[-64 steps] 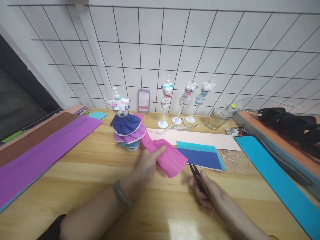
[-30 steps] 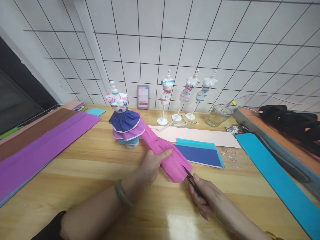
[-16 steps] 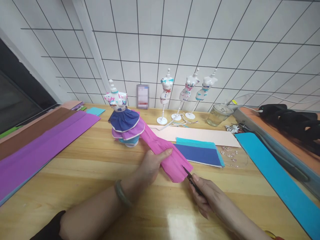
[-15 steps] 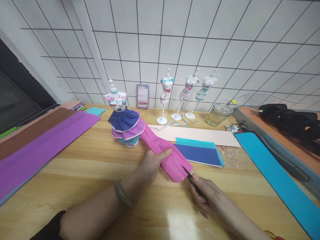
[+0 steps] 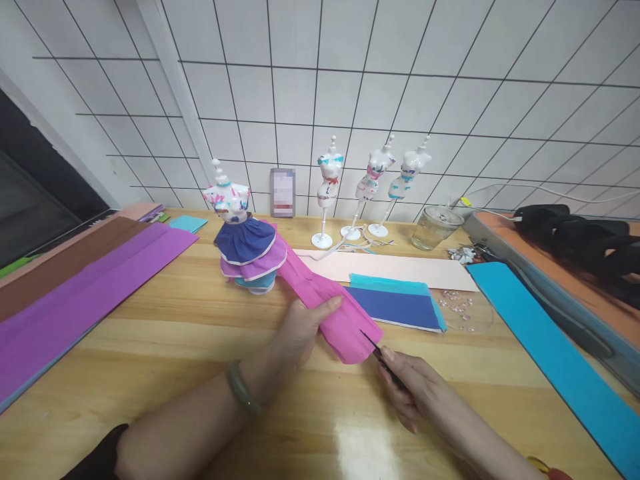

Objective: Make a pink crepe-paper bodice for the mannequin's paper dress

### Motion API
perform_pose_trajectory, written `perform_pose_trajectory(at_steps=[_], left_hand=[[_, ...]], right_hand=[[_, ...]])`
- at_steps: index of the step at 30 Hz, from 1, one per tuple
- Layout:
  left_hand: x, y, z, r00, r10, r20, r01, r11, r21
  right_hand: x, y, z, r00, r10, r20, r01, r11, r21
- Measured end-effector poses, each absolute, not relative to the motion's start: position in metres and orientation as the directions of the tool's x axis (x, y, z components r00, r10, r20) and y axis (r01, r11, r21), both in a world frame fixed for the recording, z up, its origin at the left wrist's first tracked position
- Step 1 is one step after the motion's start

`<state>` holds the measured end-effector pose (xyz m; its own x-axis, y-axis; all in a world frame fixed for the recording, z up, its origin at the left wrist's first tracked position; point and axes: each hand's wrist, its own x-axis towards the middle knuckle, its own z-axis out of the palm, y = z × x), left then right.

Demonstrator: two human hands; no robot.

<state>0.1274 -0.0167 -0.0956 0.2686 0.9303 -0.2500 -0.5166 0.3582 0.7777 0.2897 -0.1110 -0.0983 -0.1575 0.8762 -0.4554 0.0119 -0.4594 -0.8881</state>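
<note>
Pink strip (image 5: 347, 331) pinched in left hand (image 5: 299, 331); end beside right hand (image 5: 416, 385) grasping pointed tool (image 5: 390, 373)

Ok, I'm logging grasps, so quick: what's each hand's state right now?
Left hand: closed, pinching the pink sheet.
Right hand: closed, holding a slim dark pointed tool.

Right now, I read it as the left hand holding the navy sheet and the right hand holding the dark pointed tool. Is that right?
Not quite: the left hand holds the pink sheet; the navy sheet lies on the table. The head view shows this. The right hand does hold the dark pointed tool.
</note>
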Motion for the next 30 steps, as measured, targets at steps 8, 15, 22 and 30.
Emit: perform_pose_trajectory(at_steps=[8, 15, 22, 30], left_hand=[[0.127, -0.016, -0.092, 0.257, 0.926, -0.276, -0.502, 0.372, 0.781], [0.128, -0.020, -0.092, 0.284, 0.921, -0.266, -0.506, 0.379, 0.775], [0.130, -0.025, -0.097, 0.313, 0.912, -0.266, -0.466, 0.391, 0.794], [0.132, -0.027, -0.106, 0.350, 0.906, -0.240, -0.447, 0.386, 0.807]], right_hand=[[0.292, -0.112, -0.102, -0.207, 0.858, -0.470, -0.048, -0.489, -0.871], [0.289, -0.112, -0.100, -0.213, 0.864, -0.457, -0.023, -0.472, -0.881], [0.287, -0.112, -0.100, -0.216, 0.888, -0.406, -0.005, -0.416, -0.909], [0.285, -0.111, -0.102, -0.201, 0.870, -0.450, -0.009, -0.461, -0.887]])
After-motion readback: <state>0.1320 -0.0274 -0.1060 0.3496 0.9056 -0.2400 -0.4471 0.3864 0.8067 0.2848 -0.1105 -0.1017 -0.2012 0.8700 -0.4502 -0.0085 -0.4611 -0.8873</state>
